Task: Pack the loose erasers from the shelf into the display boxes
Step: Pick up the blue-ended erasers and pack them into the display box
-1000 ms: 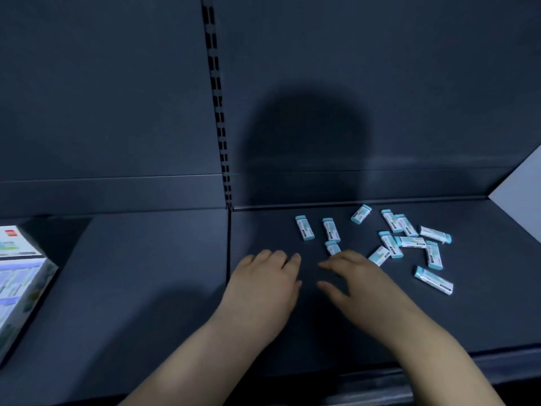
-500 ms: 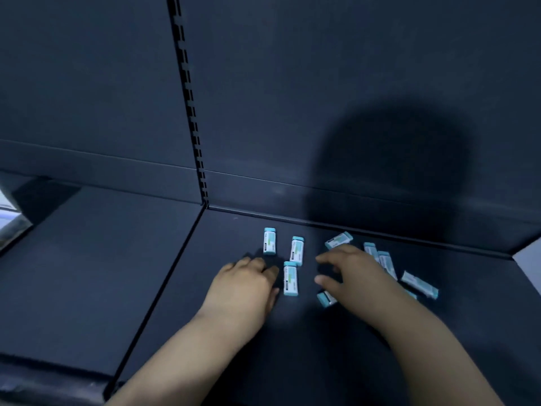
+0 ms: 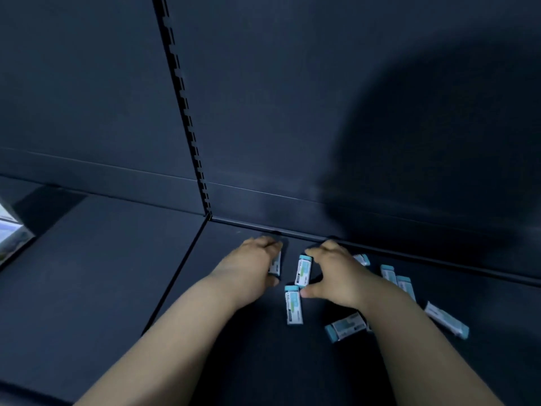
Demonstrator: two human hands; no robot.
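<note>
Several loose erasers in white and teal sleeves lie on the dark shelf (image 3: 102,273). My left hand (image 3: 248,266) curls over one eraser (image 3: 275,266) near the back wall, hiding most of it. My right hand (image 3: 339,278) pinches a second eraser (image 3: 303,270) lengthwise, forefinger at its far end and thumb at its near end. A third eraser (image 3: 293,305) lies just in front of it, and another (image 3: 346,329) lies beside my right wrist. Only a corner of one display box (image 3: 10,235) shows at the far left edge.
More erasers lie to the right of my right arm: a pair (image 3: 396,278) and a long one (image 3: 446,319). A slotted upright (image 3: 187,112) divides the back wall. A seam (image 3: 178,276) splits the shelf into left and right panels.
Both hands have reached farther back along the shelf. The left hand now covers the leftmost eraser and the right hand's fingers have closed on the one beside it. The view has swung right.
</note>
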